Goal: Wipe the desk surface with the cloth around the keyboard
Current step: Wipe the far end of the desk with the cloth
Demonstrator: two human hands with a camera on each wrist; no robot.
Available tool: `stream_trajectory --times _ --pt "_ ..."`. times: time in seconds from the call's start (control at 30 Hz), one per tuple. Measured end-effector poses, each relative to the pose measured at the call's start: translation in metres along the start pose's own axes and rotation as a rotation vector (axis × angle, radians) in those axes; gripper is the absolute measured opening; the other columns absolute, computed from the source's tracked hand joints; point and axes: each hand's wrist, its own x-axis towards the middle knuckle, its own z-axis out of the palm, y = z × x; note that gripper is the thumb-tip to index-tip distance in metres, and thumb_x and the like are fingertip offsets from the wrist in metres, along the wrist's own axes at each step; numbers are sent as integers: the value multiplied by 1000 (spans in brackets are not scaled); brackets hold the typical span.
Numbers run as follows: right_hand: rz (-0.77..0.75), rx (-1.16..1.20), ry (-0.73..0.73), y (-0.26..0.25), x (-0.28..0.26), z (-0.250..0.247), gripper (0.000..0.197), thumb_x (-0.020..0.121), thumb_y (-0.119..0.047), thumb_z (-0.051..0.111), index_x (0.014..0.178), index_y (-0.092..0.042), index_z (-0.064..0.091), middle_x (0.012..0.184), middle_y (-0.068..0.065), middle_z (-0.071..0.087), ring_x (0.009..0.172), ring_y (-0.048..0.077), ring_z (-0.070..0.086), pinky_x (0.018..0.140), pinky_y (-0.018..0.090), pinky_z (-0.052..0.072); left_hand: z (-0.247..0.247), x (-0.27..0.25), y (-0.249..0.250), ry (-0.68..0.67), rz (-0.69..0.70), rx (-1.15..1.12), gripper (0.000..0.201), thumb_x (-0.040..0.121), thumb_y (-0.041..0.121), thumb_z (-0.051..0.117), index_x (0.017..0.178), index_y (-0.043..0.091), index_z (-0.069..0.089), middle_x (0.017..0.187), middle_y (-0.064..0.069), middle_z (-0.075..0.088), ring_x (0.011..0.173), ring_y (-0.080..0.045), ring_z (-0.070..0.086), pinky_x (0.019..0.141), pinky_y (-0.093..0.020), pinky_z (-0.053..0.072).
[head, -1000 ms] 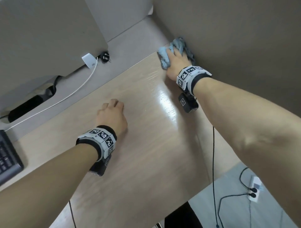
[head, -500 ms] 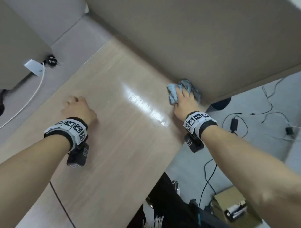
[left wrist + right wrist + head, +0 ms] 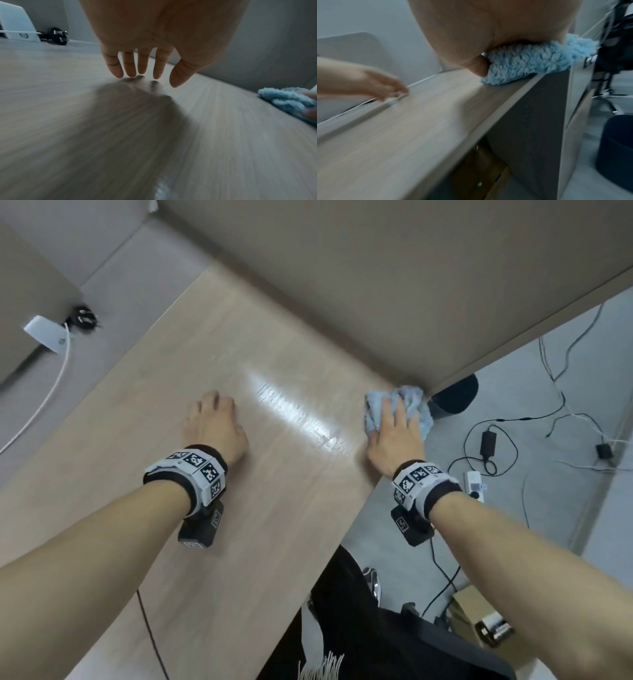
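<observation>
A fluffy light-blue cloth (image 3: 416, 405) lies bunched at the right front corner of the pale wood desk (image 3: 239, 542), against the tan partition (image 3: 376, 285). My right hand (image 3: 394, 429) lies over the cloth (image 3: 530, 63), palm down. The thumb is tucked into its side and the fingers are draped over the top. My left hand (image 3: 212, 419) is in the middle of the desk, its fingers (image 3: 128, 67) loosely extended, tips at the surface, holding nothing. The cloth (image 3: 283, 100) shows to its right. No keyboard is in view.
A white charger (image 3: 44, 335) with its cable and a black plug (image 3: 82, 318) sit at the desk's far left. Past the desk edge the floor holds a dark bin (image 3: 452, 398), a power strip (image 3: 474, 486), loose cables and a black chair (image 3: 376, 628).
My right hand has dragged the cloth along the partition from the far corner to the desk's front corner. The left hand stays on the desk. The keyboard has left the view.
</observation>
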Motion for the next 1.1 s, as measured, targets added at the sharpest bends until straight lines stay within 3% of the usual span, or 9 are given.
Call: stream_trajectory --times 0.13,0.23,0.37,0.57,0.7,0.8,0.9,0.97,1.1 --pt "183 50 -62 -28 35 -8 71 95 -29 35 154 -9 0 163 15 4 147 43 5 119 54 11 4 3 -2 9 -11 26 45 82 23 54 126 14 51 143 -11 41 125 -39 39 98 -48 43" --pt "-142 -40 -118 -49 1 5 79 90 -27 38 154 -14 -6 163 12 -9 149 39 -8 121 54 5 6 2 0 16 -8 31 44 81 22 54 124 12 51 141 -12 43 124 -39 39 96 -49 43" --pt "-441 -63 -174 -3 -37 -4 85 83 -19 45 155 -12 1 163 7 -3 149 26 -5 122 49 7 3 1 0 1 -3 29 45 81 20 54 125 14 52 144 -11 42 125 -40 38 98 -48 42" --pt "-115 59 -101 -38 15 -12 82 83 -16 49 154 -17 7 164 7 3 147 39 4 121 49 5 1 -3 -1 -3 -4 43 42 84 22 52 126 17 51 146 -9 40 127 -39 38 97 -49 43" --pt "-540 -83 -160 -88 -15 6 87 81 -20 51 155 -20 4 164 9 0 149 38 -4 121 54 0 -2 -2 2 -19 -40 20 46 83 21 52 129 17 51 147 -9 39 128 -38 36 100 -48 40" --pt "-742 -72 -134 -71 -23 3 82 82 -16 58 154 -23 18 162 8 18 144 36 23 118 50 24 -7 0 1 -35 -53 -82 47 85 19 51 132 17 49 151 -10 34 131 -39 35 105 -47 36" --pt "-652 -3 9 -49 11 -13 65 80 -14 64 142 -22 45 147 12 42 118 36 51 85 45 54 -15 -1 -12 26 -85 -200 48 86 18 52 134 16 47 154 -11 28 134 -38 32 109 -44 32" --pt "-587 29 48 -54 44 -26 59 78 -9 65 135 -17 50 139 16 47 111 41 53 77 45 54 -21 -3 -34 88 -173 -250 48 87 18 54 134 16 48 155 -11 27 136 -36 31 111 -44 30" --pt "-541 57 60 -109 99 -51 45 80 2 58 123 -5 52 128 21 52 107 44 52 87 46 44 -36 -12 -95 129 -395 -285 50 86 17 55 135 11 48 154 -13 29 136 -39 32 113 -47 30"
